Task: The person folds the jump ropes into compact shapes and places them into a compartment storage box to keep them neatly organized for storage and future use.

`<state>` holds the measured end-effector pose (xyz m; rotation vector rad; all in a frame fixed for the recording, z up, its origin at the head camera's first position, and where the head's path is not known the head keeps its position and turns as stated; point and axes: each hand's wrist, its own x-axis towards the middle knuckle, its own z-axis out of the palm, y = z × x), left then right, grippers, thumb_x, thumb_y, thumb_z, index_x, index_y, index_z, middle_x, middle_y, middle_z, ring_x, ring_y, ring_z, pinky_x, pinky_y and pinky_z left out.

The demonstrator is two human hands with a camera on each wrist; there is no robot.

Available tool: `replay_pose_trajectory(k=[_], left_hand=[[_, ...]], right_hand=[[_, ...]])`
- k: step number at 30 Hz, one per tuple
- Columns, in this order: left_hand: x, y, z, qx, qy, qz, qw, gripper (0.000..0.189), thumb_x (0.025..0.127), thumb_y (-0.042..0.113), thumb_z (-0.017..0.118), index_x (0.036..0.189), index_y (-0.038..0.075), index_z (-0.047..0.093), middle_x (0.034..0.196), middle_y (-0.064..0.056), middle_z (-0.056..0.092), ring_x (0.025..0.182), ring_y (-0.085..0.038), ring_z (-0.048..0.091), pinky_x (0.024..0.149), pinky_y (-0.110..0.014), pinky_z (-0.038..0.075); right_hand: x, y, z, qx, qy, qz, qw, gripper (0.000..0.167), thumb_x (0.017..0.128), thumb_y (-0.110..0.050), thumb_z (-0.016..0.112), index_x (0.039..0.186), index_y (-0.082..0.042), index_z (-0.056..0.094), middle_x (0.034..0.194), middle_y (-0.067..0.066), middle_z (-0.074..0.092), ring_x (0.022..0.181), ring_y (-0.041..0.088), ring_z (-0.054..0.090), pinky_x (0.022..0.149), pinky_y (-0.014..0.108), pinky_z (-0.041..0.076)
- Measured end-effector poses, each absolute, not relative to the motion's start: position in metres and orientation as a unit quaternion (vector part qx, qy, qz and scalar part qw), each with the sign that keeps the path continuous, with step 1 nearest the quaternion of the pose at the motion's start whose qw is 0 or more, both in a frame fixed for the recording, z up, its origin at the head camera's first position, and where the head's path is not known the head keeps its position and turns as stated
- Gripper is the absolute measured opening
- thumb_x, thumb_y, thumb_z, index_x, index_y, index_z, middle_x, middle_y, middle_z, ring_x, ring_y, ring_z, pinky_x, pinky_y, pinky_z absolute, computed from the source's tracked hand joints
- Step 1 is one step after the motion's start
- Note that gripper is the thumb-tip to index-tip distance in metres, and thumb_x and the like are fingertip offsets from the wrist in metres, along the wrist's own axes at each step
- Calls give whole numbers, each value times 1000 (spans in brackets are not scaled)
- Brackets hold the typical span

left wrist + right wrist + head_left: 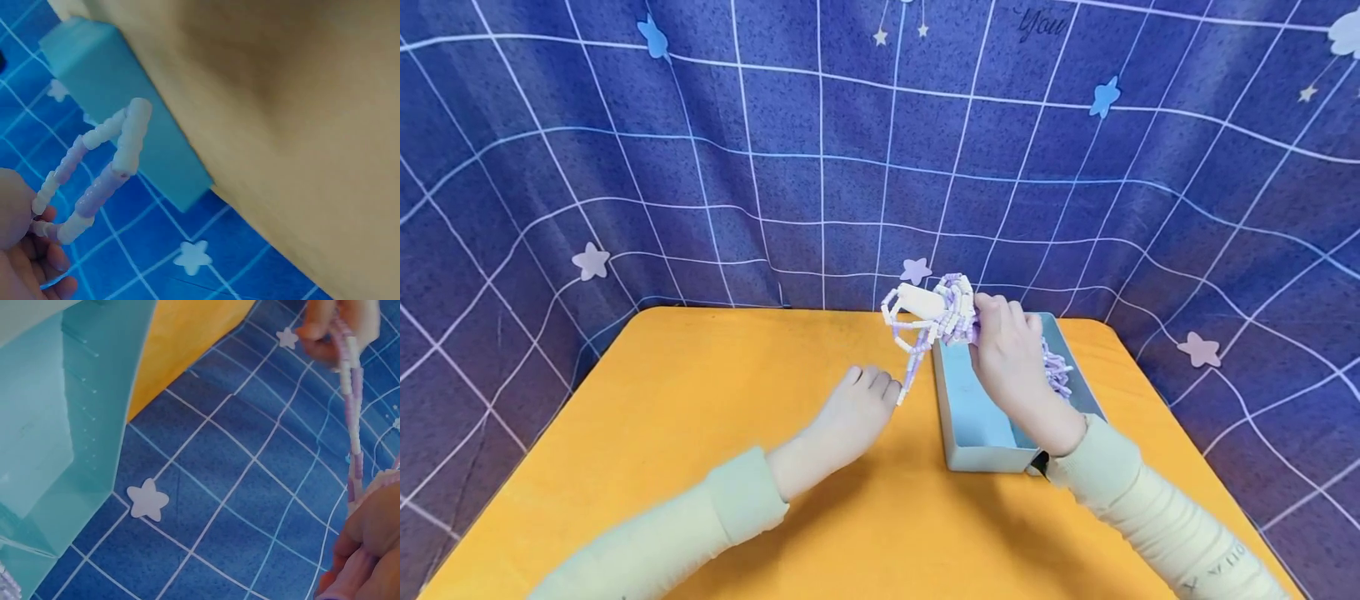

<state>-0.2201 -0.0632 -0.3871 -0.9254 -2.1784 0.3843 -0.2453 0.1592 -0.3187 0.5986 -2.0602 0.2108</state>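
My right hand [1011,354] grips a bunched beaded jump rope [957,312] with white and lilac beads, held up over the light-blue box's left part. A white cylindrical handle [922,302] sticks out of the bunch to the left. In the right wrist view the fingers [381,544] curl round a lilac tube-like piece [353,575]. Lower and to the left, my left hand [861,408] pinches a hanging length of the same beads. That length forms a narrow loop [131,140] in the left wrist view, and stretches between both hands in the right wrist view.
The light-blue open box [951,417] stands on the orange tabletop [700,400], right of centre, below my right hand. More lilac and white beads [1057,371] lie inside its right side. A blue curtain [790,200] with white lines and stars surrounds the table's back and sides.
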Motion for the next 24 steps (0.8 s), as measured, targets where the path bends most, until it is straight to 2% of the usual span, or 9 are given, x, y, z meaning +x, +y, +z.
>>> replay_pose_trajectory(k=[5, 8, 13, 19, 24], left_hand=[[-202, -57, -385, -393, -840, 129, 350, 14, 91, 11, 42, 97, 9, 54, 85, -4, 54, 80, -21, 46, 71, -31, 32], [-191, -55, -381, -410, -832, 127, 352, 20, 93, 9, 34, 95, 8, 54, 82, -3, 50, 78, -21, 44, 70, -31, 32], [-180, -54, -371, -415, -824, 111, 368, 29, 97, 11, 24, 92, 8, 53, 80, -3, 47, 75, -21, 42, 69, -32, 32], [-168, -54, -355, -424, -809, 106, 393, 32, 99, 14, 24, 89, 9, 53, 78, -3, 46, 74, -20, 42, 70, -32, 31], [-161, -53, -336, -438, -784, 113, 425, 31, 99, 11, 25, 85, 9, 53, 75, -2, 45, 72, -20, 43, 70, -32, 32]], right_hand=[[-253, 163, -323, 196, -853, 58, 480, 28, 86, -1, 49, 113, -3, 43, 77, 14, 46, 65, 34, 44, 57, 45, 30], [-257, 166, -327, 179, -857, 45, 482, 22, 90, -1, 41, 111, -3, 44, 75, 14, 44, 64, 33, 42, 57, 46, 30], [-259, 170, -332, 183, -850, 34, 493, 18, 94, -1, 36, 109, -4, 45, 74, 13, 43, 64, 34, 41, 63, 48, 32], [-256, 171, -336, 188, -852, 8, 488, 22, 100, -9, 26, 106, -4, 47, 76, 14, 43, 64, 34, 41, 64, 49, 33], [-253, 168, -341, 200, -848, -31, 490, 24, 99, -11, 25, 103, -6, 48, 77, 14, 46, 67, 34, 45, 65, 49, 35]])
